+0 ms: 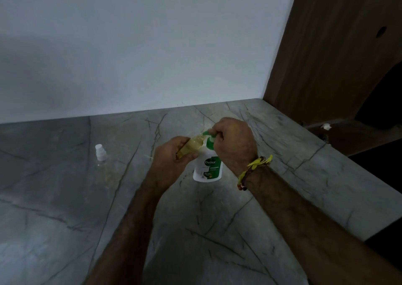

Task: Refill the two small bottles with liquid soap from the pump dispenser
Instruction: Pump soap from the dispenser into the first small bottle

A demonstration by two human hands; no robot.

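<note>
One small bottle [191, 146], amber with soap and seemingly well filled, lies tilted in the left hand [171, 160], whose fingers curl round it, its mouth up at the green nozzle of the pump dispenser [208, 165] mid-counter. The right hand [233, 143] is curled over the pump head, pressing. The second bottle [101, 154], white-capped, stands well to the left on the marbled counter [217, 230], probably still to fill; nothing lies between

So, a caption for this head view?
Left hand tilts small bottle under pump dispenser spout; right hand on pump.
</note>
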